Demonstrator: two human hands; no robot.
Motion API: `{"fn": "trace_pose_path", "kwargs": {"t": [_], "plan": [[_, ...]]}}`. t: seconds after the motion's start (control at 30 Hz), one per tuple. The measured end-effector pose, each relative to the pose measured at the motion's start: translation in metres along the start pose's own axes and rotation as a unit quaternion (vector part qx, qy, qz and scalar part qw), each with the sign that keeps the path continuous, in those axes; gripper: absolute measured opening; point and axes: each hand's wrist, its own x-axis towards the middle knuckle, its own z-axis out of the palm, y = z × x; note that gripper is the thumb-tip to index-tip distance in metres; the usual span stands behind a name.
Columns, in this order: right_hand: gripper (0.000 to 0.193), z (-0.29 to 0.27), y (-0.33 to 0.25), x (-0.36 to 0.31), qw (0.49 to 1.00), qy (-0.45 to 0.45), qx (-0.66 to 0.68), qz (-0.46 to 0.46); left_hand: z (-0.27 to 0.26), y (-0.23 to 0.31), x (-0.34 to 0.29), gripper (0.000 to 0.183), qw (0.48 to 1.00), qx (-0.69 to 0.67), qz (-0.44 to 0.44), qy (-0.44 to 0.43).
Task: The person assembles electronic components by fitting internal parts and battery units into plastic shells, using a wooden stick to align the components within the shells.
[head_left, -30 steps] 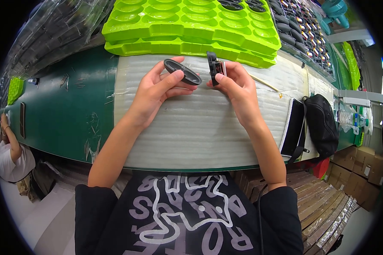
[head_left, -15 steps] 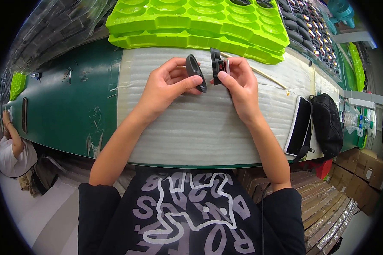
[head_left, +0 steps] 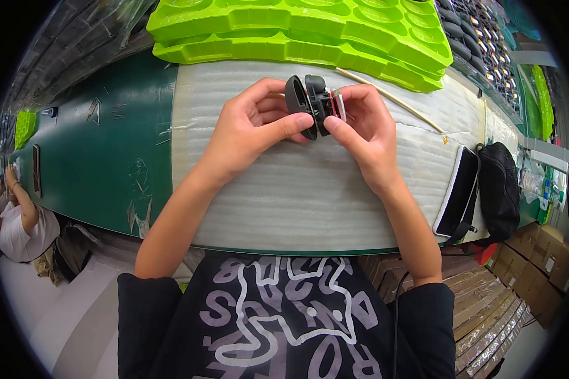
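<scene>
Above the middle of the padded bench, my left hand (head_left: pixel 246 129) is closed on a dark grey oval shell (head_left: pixel 294 96), thumb on its lower edge. In my right hand (head_left: pixel 371 142) is a black plastic insert (head_left: pixel 317 98) with a rounded knob at the top and a red and silver part on its right side. Thumb and fingers pinch it from the right. The insert stands upright against the open face of the shell; whether it sits inside the rim I cannot tell. Some fingers of both hands are hidden behind the parts.
Stacked bright green moulded trays (head_left: pixel 297 47) stand along the far side. A thin pale stick (head_left: pixel 395 102) lies in front of them. On the right are a black-faced flat device (head_left: pixel 456 192) and a black pouch (head_left: pixel 499 189). At far left another person (head_left: pixel 28 230) works at the green bench.
Both hands have brought their parts together. The gap between shell and insert has closed, and the insert has tilted slightly. The whole view has shifted a little.
</scene>
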Motion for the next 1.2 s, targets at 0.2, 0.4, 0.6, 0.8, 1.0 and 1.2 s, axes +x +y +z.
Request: {"fn": "trace_pose_path", "kwargs": {"t": [0.2, 0.4, 0.6, 0.8, 1.0, 1.2], "plan": [[0.031, 0.001, 0.003, 0.001, 1.000, -0.004, -0.010, -0.010, 0.001, 0.000, -0.001, 0.035, 1.000, 0.028, 0.003, -0.004], [0.030, 0.001, 0.001, 0.001, 1.000, -0.008, -0.010, -0.009, 0.000, -0.001, 0.000, 0.036, 1.000, 0.021, -0.014, -0.006], [0.029, 0.002, 0.001, 0.000, 1.000, -0.011, -0.008, -0.005, 0.001, 0.001, 0.000, 0.035, 1.000, 0.026, -0.011, 0.004], [0.027, 0.000, -0.001, 0.000, 1.000, -0.022, -0.015, -0.011, 0.000, 0.003, 0.000, 0.033, 0.999, 0.027, -0.032, -0.002], [0.024, -0.002, -0.005, -0.002, 0.999, -0.035, -0.035, 0.009, 0.000, 0.003, -0.001, 0.033, 0.999, 0.031, -0.035, 0.001], [0.023, -0.002, -0.007, -0.003, 0.998, -0.039, -0.046, 0.014, 0.000, 0.005, -0.002, 0.032, 0.999, 0.034, -0.038, 0.000]]}}
